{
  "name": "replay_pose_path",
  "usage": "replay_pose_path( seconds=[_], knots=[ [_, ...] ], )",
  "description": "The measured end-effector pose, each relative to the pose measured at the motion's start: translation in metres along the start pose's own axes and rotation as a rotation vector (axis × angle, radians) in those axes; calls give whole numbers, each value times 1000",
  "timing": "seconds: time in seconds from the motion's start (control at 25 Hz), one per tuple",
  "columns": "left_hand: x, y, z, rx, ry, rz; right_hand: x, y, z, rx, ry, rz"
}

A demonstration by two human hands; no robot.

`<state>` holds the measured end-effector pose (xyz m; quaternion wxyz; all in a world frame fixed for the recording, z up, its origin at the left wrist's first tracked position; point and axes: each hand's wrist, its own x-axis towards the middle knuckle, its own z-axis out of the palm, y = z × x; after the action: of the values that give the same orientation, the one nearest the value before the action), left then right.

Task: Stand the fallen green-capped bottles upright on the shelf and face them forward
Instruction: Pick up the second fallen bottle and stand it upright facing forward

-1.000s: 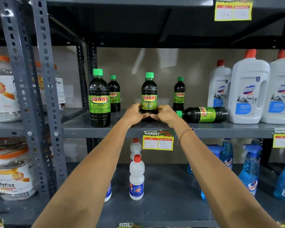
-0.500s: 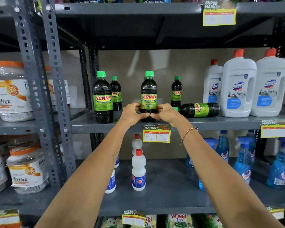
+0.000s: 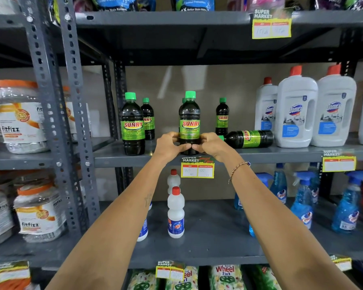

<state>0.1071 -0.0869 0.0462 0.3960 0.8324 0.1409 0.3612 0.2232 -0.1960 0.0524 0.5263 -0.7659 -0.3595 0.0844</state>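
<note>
A dark Sunny bottle with a green cap stands upright near the front of the grey shelf, label facing me. My left hand and my right hand wrap its base from either side, fingertips almost meeting in front. Just right of it, one green-capped bottle lies on its side, cap pointing left toward my right hand. Three more Sunny bottles stand upright: one front left, one behind that, one at the back right.
White Domex jugs stand close to the lying bottle's base on the right. A perforated steel upright bounds the shelf on the left, with fitfizz jars beyond. A price tag hangs under my hands. Spray bottles and white bottles fill the lower shelf.
Both hands stay on the base of the middle bottle. The view has tilted down and pulled back slightly, showing more of the lower shelves. No bottle has visibly shifted.
</note>
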Motion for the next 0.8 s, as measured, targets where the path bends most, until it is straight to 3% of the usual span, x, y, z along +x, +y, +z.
replay_pose_path(
  seconds=[0.8],
  knots=[
    [-2, -5, 6, 14, 18, 24, -16, -2, 0, 39, -21, -45]
  ],
)
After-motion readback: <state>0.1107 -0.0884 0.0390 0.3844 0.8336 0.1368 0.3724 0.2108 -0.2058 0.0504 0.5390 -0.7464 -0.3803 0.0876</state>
